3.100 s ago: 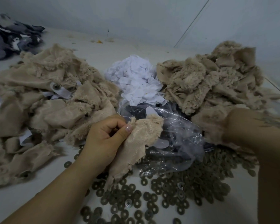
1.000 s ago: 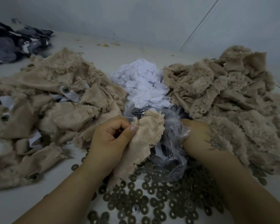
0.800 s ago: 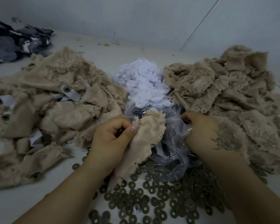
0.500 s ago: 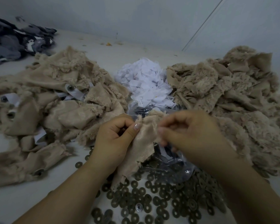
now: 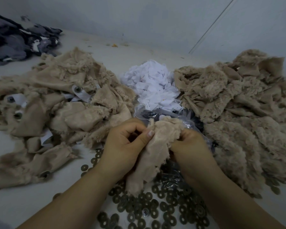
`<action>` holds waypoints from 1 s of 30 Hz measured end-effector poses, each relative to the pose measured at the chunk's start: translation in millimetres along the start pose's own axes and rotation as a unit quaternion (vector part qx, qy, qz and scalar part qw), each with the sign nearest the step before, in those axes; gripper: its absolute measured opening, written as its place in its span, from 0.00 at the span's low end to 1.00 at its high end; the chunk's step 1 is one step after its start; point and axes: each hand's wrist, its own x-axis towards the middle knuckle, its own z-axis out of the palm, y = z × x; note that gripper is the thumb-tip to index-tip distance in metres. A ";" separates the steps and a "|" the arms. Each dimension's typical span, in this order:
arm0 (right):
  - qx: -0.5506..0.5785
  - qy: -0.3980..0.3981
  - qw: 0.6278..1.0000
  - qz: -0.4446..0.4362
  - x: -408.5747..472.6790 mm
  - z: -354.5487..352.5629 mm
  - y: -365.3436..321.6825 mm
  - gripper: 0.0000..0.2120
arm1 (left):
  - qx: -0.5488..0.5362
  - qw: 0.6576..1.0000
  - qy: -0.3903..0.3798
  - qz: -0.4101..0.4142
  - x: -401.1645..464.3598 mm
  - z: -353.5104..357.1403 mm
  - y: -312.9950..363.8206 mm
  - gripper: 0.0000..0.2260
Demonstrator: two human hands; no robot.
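Head view: both hands grip one beige fur scrap (image 5: 157, 146) above the dark washers (image 5: 149, 210) by the near edge of the bench (image 5: 15, 204). With its thumb, the left hand (image 5: 122, 146) pinches the upper edge; the right hand (image 5: 190, 147) curls round the right side. Just behind lies a clear bag (image 5: 185, 116).

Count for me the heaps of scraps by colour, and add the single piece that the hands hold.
Beige heaps: 2, left heap and right heap
White heap: 1
Dark grey heap: 1
Held beige piece: 1
Total: 5
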 end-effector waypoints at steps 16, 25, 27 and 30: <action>0.081 0.028 0.996 0.003 7.2 2.9 19.7 0.11 | 0.018 1.000 0.006 0.015 -0.6 -0.4 -3.1 0.08; 0.032 -0.007 0.998 -0.053 7.9 2.0 23.3 0.24 | 0.046 0.999 0.026 0.007 -0.3 -1.7 -2.6 0.08; 0.009 0.002 0.997 -0.076 7.5 1.5 24.9 0.12 | 0.049 0.999 0.021 0.006 -1.1 -1.6 -1.9 0.08; 0.087 -0.025 0.995 -0.034 7.0 0.0 24.0 0.15 | 0.042 0.999 0.014 -0.006 -1.5 -1.3 -0.6 0.08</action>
